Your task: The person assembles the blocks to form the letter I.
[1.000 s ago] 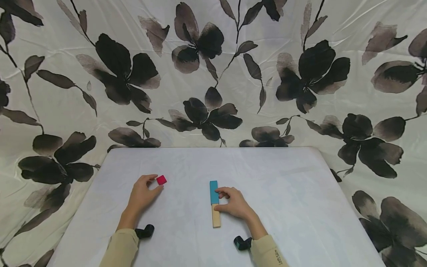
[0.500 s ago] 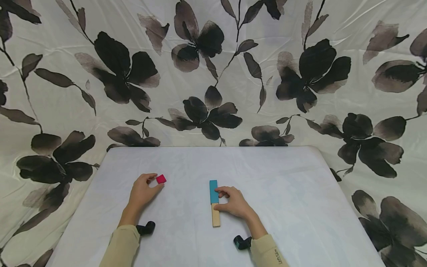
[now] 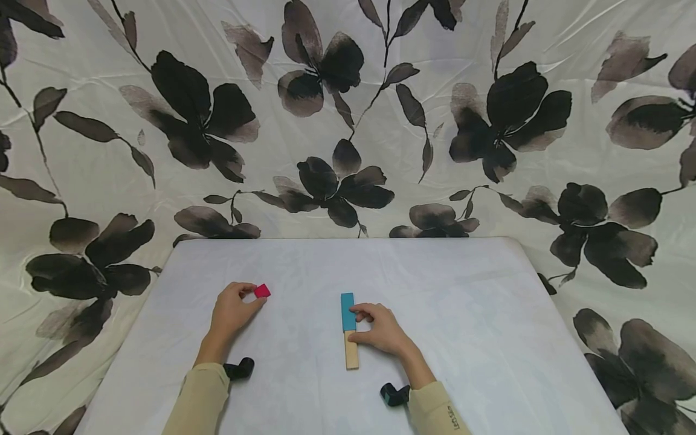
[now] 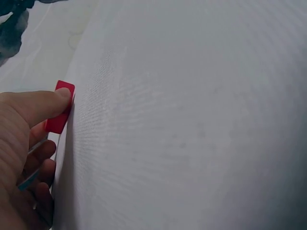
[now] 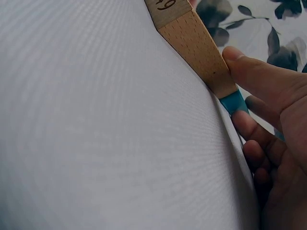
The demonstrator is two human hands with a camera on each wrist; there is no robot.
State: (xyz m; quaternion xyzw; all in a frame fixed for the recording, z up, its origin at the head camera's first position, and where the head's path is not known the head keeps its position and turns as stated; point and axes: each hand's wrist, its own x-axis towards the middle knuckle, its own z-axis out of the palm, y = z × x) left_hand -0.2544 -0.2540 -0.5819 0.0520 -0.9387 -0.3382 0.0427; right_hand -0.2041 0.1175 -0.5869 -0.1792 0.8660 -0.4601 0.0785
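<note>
My left hand (image 3: 232, 311) pinches a small red block (image 3: 262, 290) between thumb and fingertips over the left part of the table. In the left wrist view the thumb lies across the red block's (image 4: 61, 108) face. Right of the middle, a blue block (image 3: 347, 311) and a plain wooden block (image 3: 351, 356) stand end to end in one line. My right hand (image 3: 383, 331) holds them from the right side, forefinger at the blue block and thumb at the wooden one. Dark markings show on the wooden block (image 5: 196, 52) in the right wrist view.
A white table (image 3: 462, 314) lies under both hands, its far edge running straight across. Behind it hangs a pale cloth (image 3: 413, 48) with dark flowers. A black wrist camera (image 3: 239, 369) sits at the left wrist, and another black camera (image 3: 394, 395) at the right.
</note>
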